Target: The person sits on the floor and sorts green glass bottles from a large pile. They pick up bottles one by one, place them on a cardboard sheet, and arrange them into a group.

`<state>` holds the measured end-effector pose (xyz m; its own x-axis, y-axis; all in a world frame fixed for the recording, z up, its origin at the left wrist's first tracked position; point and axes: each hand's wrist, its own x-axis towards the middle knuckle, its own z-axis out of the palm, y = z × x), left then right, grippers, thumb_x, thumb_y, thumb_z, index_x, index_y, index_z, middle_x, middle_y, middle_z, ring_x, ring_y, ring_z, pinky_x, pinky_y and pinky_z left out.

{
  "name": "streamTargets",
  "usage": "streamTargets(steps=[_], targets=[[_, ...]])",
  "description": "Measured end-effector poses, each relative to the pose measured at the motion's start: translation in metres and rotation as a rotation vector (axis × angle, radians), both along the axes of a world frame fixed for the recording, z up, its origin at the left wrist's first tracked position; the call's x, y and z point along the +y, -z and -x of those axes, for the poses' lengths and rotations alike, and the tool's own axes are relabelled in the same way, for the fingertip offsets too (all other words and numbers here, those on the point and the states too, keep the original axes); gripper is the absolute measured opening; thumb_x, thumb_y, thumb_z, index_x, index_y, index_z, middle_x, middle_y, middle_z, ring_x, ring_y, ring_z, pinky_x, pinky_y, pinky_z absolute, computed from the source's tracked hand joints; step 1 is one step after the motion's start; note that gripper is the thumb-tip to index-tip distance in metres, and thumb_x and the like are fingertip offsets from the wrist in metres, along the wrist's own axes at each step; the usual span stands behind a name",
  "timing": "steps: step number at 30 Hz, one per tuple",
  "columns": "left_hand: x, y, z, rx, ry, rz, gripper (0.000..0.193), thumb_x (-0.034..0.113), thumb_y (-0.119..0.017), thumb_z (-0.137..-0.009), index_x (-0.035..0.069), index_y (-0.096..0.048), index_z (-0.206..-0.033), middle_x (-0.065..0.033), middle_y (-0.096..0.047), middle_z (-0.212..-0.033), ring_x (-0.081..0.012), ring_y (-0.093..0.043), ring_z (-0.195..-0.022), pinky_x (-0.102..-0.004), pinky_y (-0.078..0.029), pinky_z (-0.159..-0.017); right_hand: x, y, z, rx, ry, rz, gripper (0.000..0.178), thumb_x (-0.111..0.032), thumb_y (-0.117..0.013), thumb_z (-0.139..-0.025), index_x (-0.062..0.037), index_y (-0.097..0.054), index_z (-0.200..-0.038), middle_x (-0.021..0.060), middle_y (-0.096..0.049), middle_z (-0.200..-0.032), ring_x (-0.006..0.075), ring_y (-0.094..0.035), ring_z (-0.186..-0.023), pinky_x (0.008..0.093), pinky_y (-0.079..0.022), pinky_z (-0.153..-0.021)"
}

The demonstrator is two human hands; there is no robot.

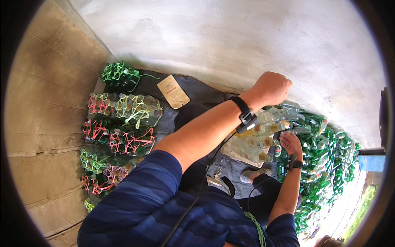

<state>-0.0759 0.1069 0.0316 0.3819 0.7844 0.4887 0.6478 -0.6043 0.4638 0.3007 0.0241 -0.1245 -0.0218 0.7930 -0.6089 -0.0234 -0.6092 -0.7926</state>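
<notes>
My left hand [271, 88] is raised in front of the pale wall, across my body to the right. Its fingers are curled into a fist, and whatever may be inside is hidden. Below it, several clear glass bottles [257, 142] stand close together on a flat cardboard sheet [230, 151]. Beside those bottles, on their right, is my right hand [291, 144], fingers stretched out toward the bottle necks and nothing visibly gripped. A large heap of green glass bottles [325, 164] rises just past it. Each wrist wears a black band.
Bottle bundles tied with pink string [123, 138], yellow string [138, 108] and green string [119, 73] line the left wall. A cardboard piece [173, 92] lies on the dark floor sheet. Green string [255, 228] hangs at my waist. One shoe [249, 176] shows near the bottles.
</notes>
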Motion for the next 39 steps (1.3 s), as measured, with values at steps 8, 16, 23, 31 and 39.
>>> streamTargets(steps=[8, 16, 23, 31, 39], targets=[[0.006, 0.008, -0.009, -0.013, -0.003, 0.059, 0.019, 0.024, -0.065, -0.094, 0.007, -0.071, -0.086, -0.018, -0.074, -0.082, -0.0403, -0.073, -0.08, -0.0533, -0.057, -0.071, 0.015, 0.109, -0.05, 0.123, 0.269, 0.155, 0.019, -0.024, -0.071, -0.103, -0.0085, -0.071, -0.114, 0.0053, -0.077, -0.104, 0.0174, -0.075, -0.089, 0.0324, -0.064, -0.074], [0.01, 0.005, -0.002, -0.026, 0.004, 0.12, 0.019, 0.024, -0.069, -0.092, 0.008, -0.068, -0.082, -0.019, -0.069, -0.077, -0.0427, -0.068, -0.075, -0.0537, -0.053, -0.065, 0.038, 0.158, -0.073, 0.131, 0.257, 0.222, 0.016, -0.021, -0.069, -0.101, -0.0056, -0.067, -0.099, 0.0073, -0.073, -0.086, 0.0197, -0.072, -0.072, 0.0331, -0.063, -0.063], [0.007, -0.002, -0.014, 0.055, 0.036, 0.124, 0.011, 0.016, -0.07, -0.094, 0.007, -0.071, -0.088, -0.0156, -0.073, -0.082, -0.038, -0.071, -0.077, -0.0474, -0.055, -0.068, 0.041, 0.16, -0.071, 0.112, 0.367, 0.19, 0.016, -0.019, -0.07, -0.102, -0.0061, -0.065, -0.11, 0.009, -0.075, -0.105, 0.0227, -0.075, -0.092, 0.0379, -0.064, -0.077], [0.008, 0.0, -0.025, 0.124, 0.046, 0.159, 0.01, 0.015, -0.073, -0.094, 0.005, -0.07, -0.092, -0.0139, -0.073, -0.084, -0.0351, -0.071, -0.078, -0.044, -0.055, -0.068, 0.083, 0.188, -0.065, 0.15, 0.271, 0.176, 0.029, -0.02, -0.074, -0.1, -0.0084, -0.064, -0.125, 0.0088, -0.071, -0.119, 0.0236, -0.074, -0.096, 0.0379, -0.064, -0.076], [0.011, 0.001, -0.035, 0.209, -0.013, 0.226, 0.009, 0.01, -0.076, -0.091, 0.004, -0.072, -0.096, -0.0134, -0.074, -0.087, -0.0349, -0.072, -0.081, -0.0422, -0.057, -0.071, 0.163, 0.261, -0.068, -0.125, -0.113, 0.112, 0.033, -0.017, -0.074, -0.099, -0.0136, -0.064, -0.129, 0.0021, -0.067, -0.104, 0.02, -0.071, -0.094, 0.0398, -0.063, -0.076]])
